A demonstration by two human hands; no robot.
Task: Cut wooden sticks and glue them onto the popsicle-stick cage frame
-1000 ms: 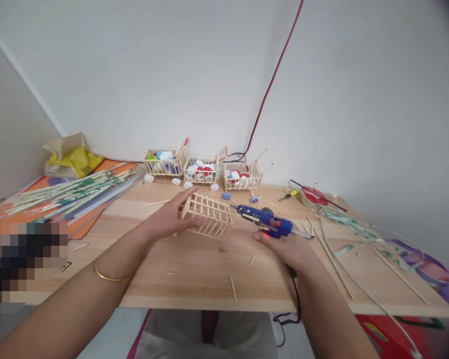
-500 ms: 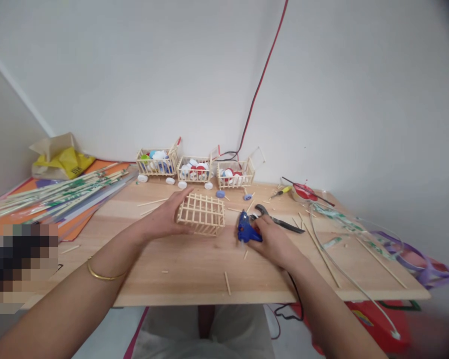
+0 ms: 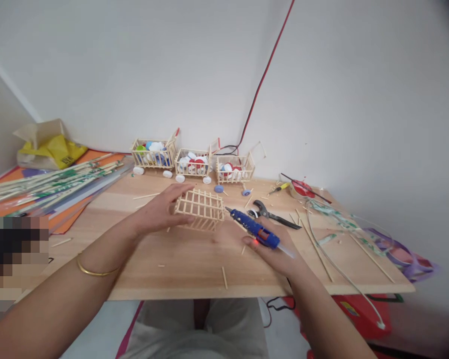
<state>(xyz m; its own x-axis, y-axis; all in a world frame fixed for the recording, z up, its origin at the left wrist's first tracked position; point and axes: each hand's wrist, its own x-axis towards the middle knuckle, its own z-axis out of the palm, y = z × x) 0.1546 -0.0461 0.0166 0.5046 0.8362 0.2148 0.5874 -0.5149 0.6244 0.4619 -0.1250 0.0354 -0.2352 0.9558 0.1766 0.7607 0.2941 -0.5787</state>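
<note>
While the left hand [image 3: 160, 212] grips the left end of a small stick basket [image 3: 200, 207] between thumb and fingers, the right hand [image 3: 279, 249] is wrapped around a blue glue gun [image 3: 254, 228]. The basket sits between the hands, over the middle of the wooden table [image 3: 145, 279]; whether its underside touches the wood cannot be told. The gun's nozzle points left, right by the basket's right end, and contact there is unclear.

Just beyond the right hand lies a pair of black pliers [image 3: 280, 218], the closest obstacle on that side. Farther off are two blue wheels [image 3: 219, 189], and behind them, along the wall, stands a row of three stick carts [image 3: 192, 164] filled with coloured caps. A yellow-handled cutter [image 3: 282, 187] lies at the far right, near a red round object [image 3: 302, 188]. On the right, a pale cable [image 3: 324, 257] curves over the tabletop and hangs off the near edge, beside long loose sticks.

Bundled sticks in plastic [image 3: 60, 182] crowd the far left over an orange sheet [image 3: 65, 227], with a yellow bag [image 3: 54, 152] behind. One short stick [image 3: 224, 277] lies near the front edge.
</note>
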